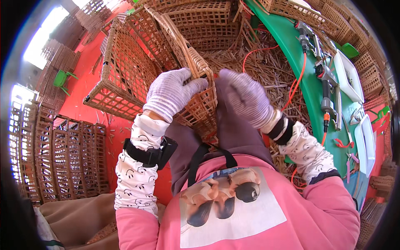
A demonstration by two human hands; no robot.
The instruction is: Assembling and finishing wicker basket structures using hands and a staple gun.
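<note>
A brown woven lattice basket (200,109) is tilted between my knees, its open frame spreading to the far left. My left hand (174,92), in a pale striped knit glove, grips the basket's thick rim near its corner, thumb pointing right along the top. On the other side of that corner is my right hand (246,99), in the same kind of glove. It is raised over my right thigh, a little apart from the rim. Motion blurs its fingers, which look bent; whether anything is in them does not show.
A green table (287,35) on the right bears air tools (327,93) with orange hoses, white trays (349,77) and scissors (349,166). Cane scraps (266,62) cover the floor ahead. Stacked baskets (62,154) and a green chair (63,80) stand left. Brown cloth (83,214) lies lower left.
</note>
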